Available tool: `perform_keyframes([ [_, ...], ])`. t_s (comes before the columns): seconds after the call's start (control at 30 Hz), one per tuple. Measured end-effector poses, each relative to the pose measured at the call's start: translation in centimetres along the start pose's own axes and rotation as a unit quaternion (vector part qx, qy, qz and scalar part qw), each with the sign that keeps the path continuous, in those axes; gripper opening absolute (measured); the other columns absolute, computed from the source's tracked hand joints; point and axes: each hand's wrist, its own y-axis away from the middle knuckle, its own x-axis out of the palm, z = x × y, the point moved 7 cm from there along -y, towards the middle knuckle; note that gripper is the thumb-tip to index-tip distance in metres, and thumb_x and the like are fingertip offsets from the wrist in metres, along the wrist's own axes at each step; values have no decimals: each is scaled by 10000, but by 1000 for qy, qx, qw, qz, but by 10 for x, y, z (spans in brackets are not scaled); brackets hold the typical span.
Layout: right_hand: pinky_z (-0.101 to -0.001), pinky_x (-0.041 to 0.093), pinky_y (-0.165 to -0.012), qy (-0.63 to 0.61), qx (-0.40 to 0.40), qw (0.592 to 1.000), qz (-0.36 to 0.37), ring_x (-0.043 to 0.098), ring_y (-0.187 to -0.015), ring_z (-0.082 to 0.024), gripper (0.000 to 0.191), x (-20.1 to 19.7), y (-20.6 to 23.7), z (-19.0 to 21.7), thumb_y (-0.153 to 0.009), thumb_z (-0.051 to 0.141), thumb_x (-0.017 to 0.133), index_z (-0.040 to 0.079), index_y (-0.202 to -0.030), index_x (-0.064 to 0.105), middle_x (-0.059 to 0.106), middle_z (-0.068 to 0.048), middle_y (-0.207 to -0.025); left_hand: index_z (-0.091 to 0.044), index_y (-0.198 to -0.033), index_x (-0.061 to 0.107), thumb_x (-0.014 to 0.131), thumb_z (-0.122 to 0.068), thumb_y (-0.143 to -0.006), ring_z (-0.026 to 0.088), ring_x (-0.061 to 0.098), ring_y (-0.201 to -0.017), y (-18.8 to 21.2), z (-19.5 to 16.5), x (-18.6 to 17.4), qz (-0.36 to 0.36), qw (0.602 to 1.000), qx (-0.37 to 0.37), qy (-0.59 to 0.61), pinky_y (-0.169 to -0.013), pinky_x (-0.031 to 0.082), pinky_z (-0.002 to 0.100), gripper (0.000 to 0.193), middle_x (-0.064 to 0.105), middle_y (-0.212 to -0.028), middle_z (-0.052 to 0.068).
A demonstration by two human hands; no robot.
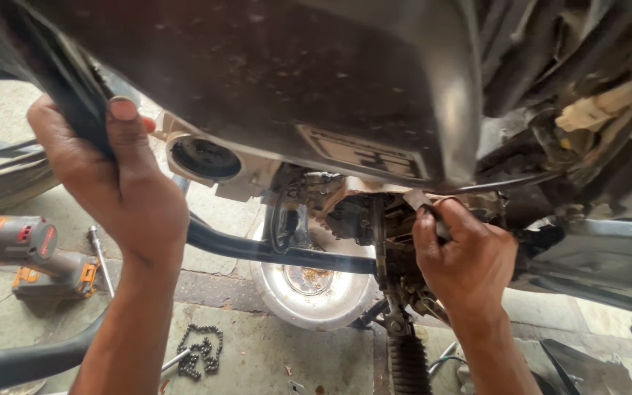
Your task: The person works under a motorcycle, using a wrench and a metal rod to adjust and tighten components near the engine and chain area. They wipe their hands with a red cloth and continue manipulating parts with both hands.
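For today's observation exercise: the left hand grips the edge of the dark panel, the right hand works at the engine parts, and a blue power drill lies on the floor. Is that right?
Not quite. In the head view the power drill is orange and grey, not blue. The left hand does grip the dark panel, and the right hand works at the engine parts.

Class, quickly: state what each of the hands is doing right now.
Left hand: closed, gripping the black seat edge.
Right hand: closed on a slim metal tool.
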Motion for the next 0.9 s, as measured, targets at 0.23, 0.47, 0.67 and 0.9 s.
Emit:
perform_keyframes([
  [0.23,-328,451,-445,-23,-102,994,30,577,-445,-164,150,20,-21,82,-958,263,739,133,-884,750,648,-38,-596,-51,-1209,453,640,-331,-1172,68,564,-825,-8,-7,1,-20,998,-50,44,-750,478,197,339,557,-939,2],
  [0.47,-339,427,-442,34,11,999,3,572,-420,-158,112,-17,8,7,-953,238,728,128,-946,752,619,-28,-558,-37,-1189,482,648,-397,-1195,65,564,-832,-2,-3,3,-35,999,-38,13,-771,481,191,397,563,-941,0],
  [0.67,-367,453,-481,32,-9,999,-29,603,-496,-239,135,-17,1,15,-908,252,762,122,-946,762,625,-76,-609,-28,-1217,485,639,-400,-1170,57,526,-829,-1,-5,4,-20,998,-25,50,-776,454,185,405,541,-980,-3],
  [0.9,-388,452,-483,49,25,998,-7,597,-471,-256,129,-17,-4,24,-904,252,755,124,-919,768,628,-95,-607,-33,-1199,484,650,-395,-1198,53,523,-812,-1,1,2,-23,999,-19,44,-796,471,185,398,545,-972,2],
])
